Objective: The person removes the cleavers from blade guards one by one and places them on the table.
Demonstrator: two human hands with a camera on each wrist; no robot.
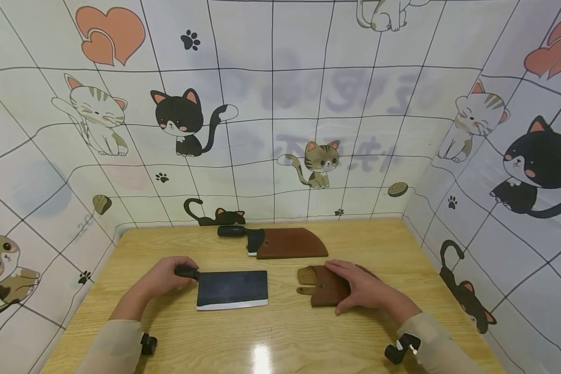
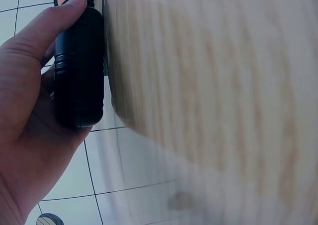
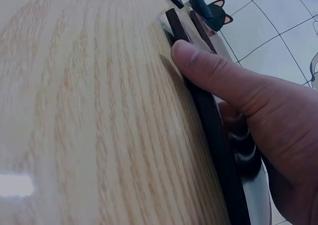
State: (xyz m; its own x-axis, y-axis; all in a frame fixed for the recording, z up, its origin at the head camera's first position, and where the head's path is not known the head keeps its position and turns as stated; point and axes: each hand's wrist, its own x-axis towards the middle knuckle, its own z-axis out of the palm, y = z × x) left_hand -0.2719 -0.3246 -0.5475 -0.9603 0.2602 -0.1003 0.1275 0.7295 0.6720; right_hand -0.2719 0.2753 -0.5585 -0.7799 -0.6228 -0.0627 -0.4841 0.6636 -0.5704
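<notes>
On the left of the wooden table lies a cleaver [image 1: 232,289] with a broad dark blade and a pale cutting edge towards me. My left hand [image 1: 164,279] holds its black handle [image 2: 79,71], the thumb lying along it in the left wrist view. To the right is a brown leather knife sheath [image 1: 323,292], its strap and tan flap pointing left towards the blade. My right hand [image 1: 365,286] grips this sheath from above, with the thumb at the near edge and fingers at the far side. Blade and sheath are apart.
Behind both hands lies a second knife [image 1: 231,231] with a black handle, its blade mostly inside a brown leather sheath [image 1: 292,243]. The wooden table [image 1: 234,337] is bounded by a wall covering [image 1: 271,104] with cat drawings at the back and sides.
</notes>
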